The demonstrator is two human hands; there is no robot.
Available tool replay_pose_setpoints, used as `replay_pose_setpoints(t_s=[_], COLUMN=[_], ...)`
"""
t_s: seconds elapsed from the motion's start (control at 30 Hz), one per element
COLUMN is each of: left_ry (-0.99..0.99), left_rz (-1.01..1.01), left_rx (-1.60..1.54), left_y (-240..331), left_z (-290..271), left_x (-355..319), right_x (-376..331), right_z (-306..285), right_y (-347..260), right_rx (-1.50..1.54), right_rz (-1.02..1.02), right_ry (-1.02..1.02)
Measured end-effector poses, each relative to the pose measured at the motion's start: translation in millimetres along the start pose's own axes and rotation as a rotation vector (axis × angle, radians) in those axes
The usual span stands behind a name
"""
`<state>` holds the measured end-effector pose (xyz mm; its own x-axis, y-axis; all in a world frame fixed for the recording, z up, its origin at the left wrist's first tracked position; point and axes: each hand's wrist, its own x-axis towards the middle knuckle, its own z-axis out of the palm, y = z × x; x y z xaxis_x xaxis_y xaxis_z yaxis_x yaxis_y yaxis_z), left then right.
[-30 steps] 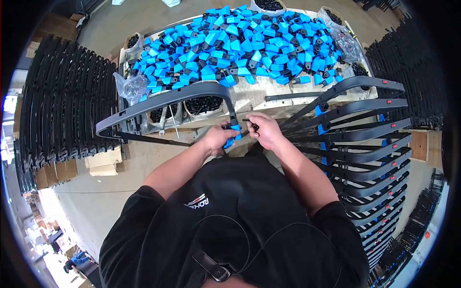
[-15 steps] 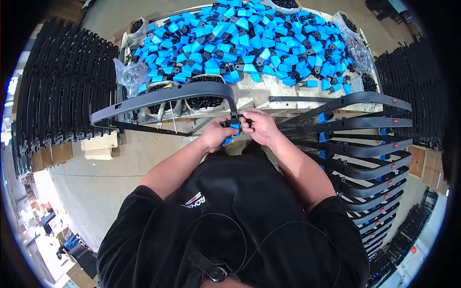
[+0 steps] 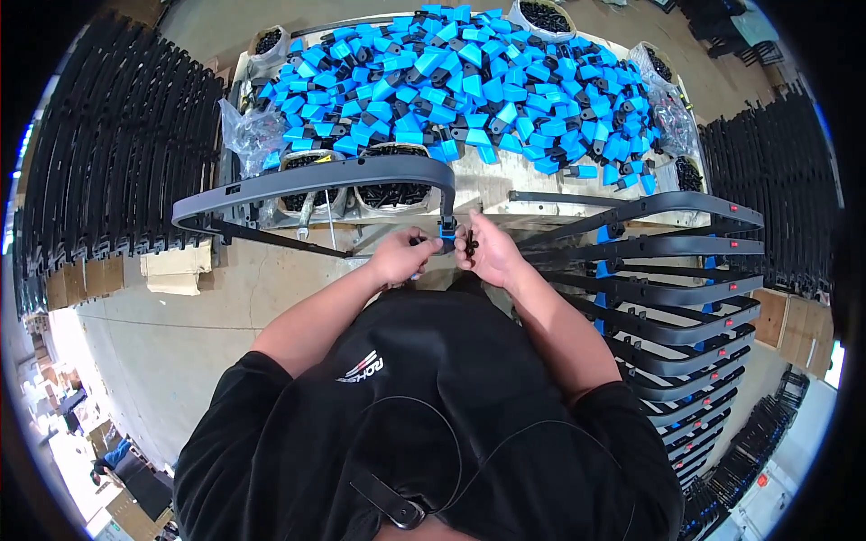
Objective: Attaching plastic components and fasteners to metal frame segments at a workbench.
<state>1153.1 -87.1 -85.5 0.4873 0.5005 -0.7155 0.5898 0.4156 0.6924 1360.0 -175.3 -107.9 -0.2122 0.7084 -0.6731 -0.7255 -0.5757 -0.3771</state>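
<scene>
Frame lower, hands unmoved.

grey curved frame, blue clip, blue-and-black parts heap

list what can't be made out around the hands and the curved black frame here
- Head view: the small dark parts in the right hand are too small to identify.
- The blue clip at the end of the curved black frame is partly covered by the left hand, so their joint is unclear.
- Left fingers curl under, hidden by the hand.
</scene>
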Motion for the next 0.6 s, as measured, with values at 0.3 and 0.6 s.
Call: replay_pose_setpoints(t_s=[0.3, 0.6], left_ry=[0.103, 0.117], left_rz=[0.867, 0.883], left_rx=[0.595, 0.917], left_y=[52.9, 52.9], left_z=[-2.1, 0.0], left_x=[-56.4, -60.8], right_x=[-33.2, -31.9], right_z=[30.7, 45.7], right_y=[1.5, 14.4], right_rx=[0.256, 0.211], right_rz=[-0.060, -0.157], right_ry=[-0.294, -0.198])
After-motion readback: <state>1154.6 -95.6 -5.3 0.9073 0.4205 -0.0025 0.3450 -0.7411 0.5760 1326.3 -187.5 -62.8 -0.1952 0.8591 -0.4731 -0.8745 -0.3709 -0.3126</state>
